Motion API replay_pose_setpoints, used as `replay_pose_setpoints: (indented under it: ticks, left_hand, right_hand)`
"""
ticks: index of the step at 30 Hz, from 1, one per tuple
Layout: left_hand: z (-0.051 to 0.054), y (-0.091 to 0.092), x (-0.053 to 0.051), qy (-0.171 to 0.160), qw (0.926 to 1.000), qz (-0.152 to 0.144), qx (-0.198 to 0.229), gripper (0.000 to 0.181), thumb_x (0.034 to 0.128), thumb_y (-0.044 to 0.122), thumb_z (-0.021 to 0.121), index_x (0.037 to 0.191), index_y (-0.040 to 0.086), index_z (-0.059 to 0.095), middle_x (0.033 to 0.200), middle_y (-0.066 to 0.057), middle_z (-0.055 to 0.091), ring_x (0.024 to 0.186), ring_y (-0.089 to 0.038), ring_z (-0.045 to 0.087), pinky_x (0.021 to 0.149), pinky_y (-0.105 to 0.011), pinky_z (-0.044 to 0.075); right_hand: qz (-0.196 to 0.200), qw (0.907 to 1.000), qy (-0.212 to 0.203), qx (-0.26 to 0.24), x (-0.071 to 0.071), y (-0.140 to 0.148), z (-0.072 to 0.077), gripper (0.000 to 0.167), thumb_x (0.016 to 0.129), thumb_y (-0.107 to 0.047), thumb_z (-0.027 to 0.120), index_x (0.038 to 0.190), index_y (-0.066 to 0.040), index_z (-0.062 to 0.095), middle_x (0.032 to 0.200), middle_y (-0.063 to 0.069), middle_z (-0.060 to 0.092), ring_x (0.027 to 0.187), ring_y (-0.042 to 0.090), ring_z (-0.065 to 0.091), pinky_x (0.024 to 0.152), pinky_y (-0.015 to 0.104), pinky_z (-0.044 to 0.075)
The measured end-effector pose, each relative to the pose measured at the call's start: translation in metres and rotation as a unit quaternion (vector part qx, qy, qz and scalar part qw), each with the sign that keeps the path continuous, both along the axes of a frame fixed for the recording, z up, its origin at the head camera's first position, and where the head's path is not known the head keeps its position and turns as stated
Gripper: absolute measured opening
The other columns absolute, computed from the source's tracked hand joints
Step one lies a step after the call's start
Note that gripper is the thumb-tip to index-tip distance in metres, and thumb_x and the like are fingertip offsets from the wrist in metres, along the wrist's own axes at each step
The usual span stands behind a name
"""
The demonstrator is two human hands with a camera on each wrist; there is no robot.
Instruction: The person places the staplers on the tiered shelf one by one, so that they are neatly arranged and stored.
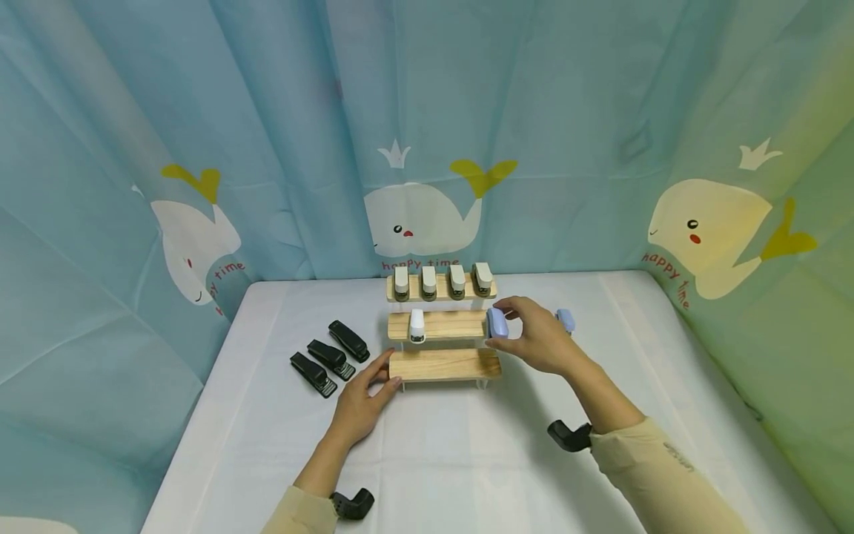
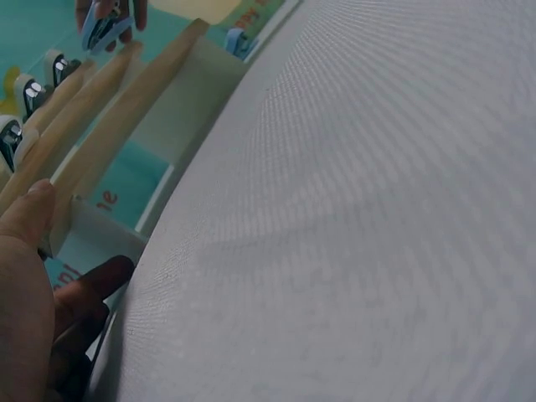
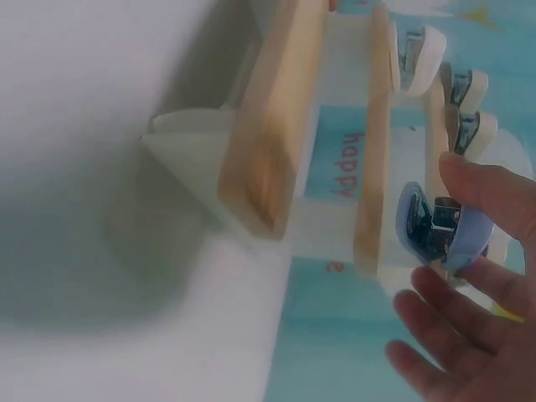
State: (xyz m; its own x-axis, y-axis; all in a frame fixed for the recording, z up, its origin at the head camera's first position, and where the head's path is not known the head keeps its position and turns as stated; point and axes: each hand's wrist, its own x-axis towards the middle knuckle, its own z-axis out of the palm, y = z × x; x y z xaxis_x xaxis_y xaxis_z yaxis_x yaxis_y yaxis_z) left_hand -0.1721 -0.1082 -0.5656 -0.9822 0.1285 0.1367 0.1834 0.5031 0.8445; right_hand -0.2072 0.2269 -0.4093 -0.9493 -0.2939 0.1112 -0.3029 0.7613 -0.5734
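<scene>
One blue stapler (image 1: 497, 323) sits between the thumb and fingers of the right hand (image 1: 537, 337), at the right end of the middle plank (image 1: 454, 325) of a three-tier stand. Its long axis runs roughly front to back, across the plank's length and much in line with the white stapler (image 1: 416, 325) that stands toward the plank's left end. The bare stretch of plank lies between these two. From the right wrist, the blue stapler shows just above the plank's level; whether its base touches the wood cannot be told. The right hand comes in from beyond the right end, so its palm is on the stapler's outer side, away from the white one.

The left hand (image 1: 360, 408) is the farther of the two, forward and to the left: thumb and forefinger hold the left end of the bottom plank (image 1: 443, 365), one near its front corner, the other near its back corner. Left of it, three black staplers (image 1: 331, 360) lie slantwise on the table (image 1: 427, 475). A second blue stapler (image 1: 565, 319) is on the table beyond the right wrist, partly hidden.
</scene>
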Motion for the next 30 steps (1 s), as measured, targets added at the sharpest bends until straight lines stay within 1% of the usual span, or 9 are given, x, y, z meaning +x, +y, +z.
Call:
replay_pose_setpoints:
  ticks: [4, 6, 10, 13, 17, 20, 24, 30]
  left_hand:
    - [0.001, 0.000, 0.001, 0.001, 1.0000, -0.001, 0.001, 0.060, 0.0990, 0.049, 0.067, 0.155, 0.041, 0.046, 0.106, 0.019, 0.076, 0.137, -0.020, 0.058, 0.115, -0.056, 0.041]
    - [0.001, 0.000, 0.002, 0.003, 1.0000, -0.001, 0.003, 0.060, 0.0987, 0.049, 0.067, 0.155, 0.041, 0.046, 0.107, 0.018, 0.077, 0.137, -0.021, 0.059, 0.115, -0.056, 0.042]
    - [0.002, 0.000, 0.002, 0.009, 0.9999, -0.003, 0.004, 0.060, 0.0981, 0.050, 0.067, 0.154, 0.043, 0.047, 0.109, 0.016, 0.077, 0.137, -0.024, 0.059, 0.113, -0.058, 0.042]
    - [0.002, 0.000, 0.002, 0.006, 1.0000, -0.002, 0.003, 0.059, 0.0981, 0.051, 0.067, 0.153, 0.045, 0.046, 0.109, 0.016, 0.077, 0.137, -0.024, 0.058, 0.114, -0.058, 0.042]
    - [0.001, -0.001, 0.001, -0.002, 1.0000, 0.001, 0.004, 0.058, 0.0979, 0.053, 0.066, 0.152, 0.050, 0.046, 0.110, 0.018, 0.077, 0.138, -0.021, 0.058, 0.115, -0.057, 0.041]
    - [0.001, -0.001, 0.000, -0.006, 1.0000, 0.001, 0.006, 0.058, 0.0975, 0.053, 0.067, 0.151, 0.052, 0.046, 0.109, 0.019, 0.076, 0.138, -0.020, 0.058, 0.116, -0.056, 0.041]
    - [0.001, -0.001, 0.000, -0.002, 1.0000, 0.000, 0.007, 0.058, 0.0976, 0.052, 0.067, 0.151, 0.051, 0.046, 0.109, 0.020, 0.076, 0.138, -0.019, 0.058, 0.116, -0.056, 0.041]
    - [0.000, -0.001, 0.000, 0.005, 1.0000, 0.000, 0.007, 0.058, 0.0975, 0.051, 0.068, 0.151, 0.048, 0.047, 0.106, 0.021, 0.076, 0.136, -0.018, 0.059, 0.114, -0.056, 0.042]
  right_hand:
    - [0.005, 0.9999, -0.005, -0.009, 0.000, -0.008, 0.000, 0.067, 0.087, -0.030, 0.086, 0.140, -0.003, 0.056, 0.131, 0.018, 0.065, 0.121, 0.038, 0.063, 0.096, 0.055, 0.051]
    - [0.008, 0.9999, -0.007, -0.013, 0.000, -0.012, 0.000, 0.067, 0.087, -0.030, 0.086, 0.140, -0.004, 0.056, 0.130, 0.017, 0.065, 0.120, 0.037, 0.063, 0.096, 0.054, 0.051]
    - [0.016, 0.9996, -0.008, -0.020, -0.001, -0.018, -0.001, 0.066, 0.087, -0.029, 0.086, 0.140, -0.005, 0.056, 0.127, 0.014, 0.066, 0.116, 0.033, 0.064, 0.091, 0.048, 0.052]
    - [0.023, 0.9994, -0.006, -0.027, -0.002, -0.023, -0.002, 0.065, 0.087, -0.028, 0.085, 0.140, -0.004, 0.056, 0.126, 0.013, 0.067, 0.115, 0.033, 0.064, 0.088, 0.045, 0.051]
    - [0.028, 0.9989, -0.010, -0.037, -0.003, -0.028, -0.004, 0.065, 0.088, -0.029, 0.085, 0.140, -0.003, 0.056, 0.127, 0.013, 0.066, 0.118, 0.035, 0.065, 0.092, 0.049, 0.053]
    - [0.031, 0.9981, -0.019, -0.051, -0.004, -0.032, -0.007, 0.064, 0.088, -0.027, 0.085, 0.140, -0.003, 0.055, 0.127, 0.014, 0.066, 0.116, 0.035, 0.067, 0.095, 0.051, 0.055]
    - [0.036, 0.9971, -0.021, -0.063, -0.006, -0.037, -0.009, 0.062, 0.089, -0.024, 0.084, 0.140, -0.004, 0.054, 0.124, 0.013, 0.066, 0.112, 0.031, 0.068, 0.095, 0.050, 0.056]
    - [0.032, 0.9971, -0.018, -0.067, -0.008, -0.045, -0.012, 0.062, 0.088, -0.025, 0.085, 0.139, -0.004, 0.056, 0.121, 0.012, 0.068, 0.109, 0.028, 0.067, 0.093, 0.048, 0.056]
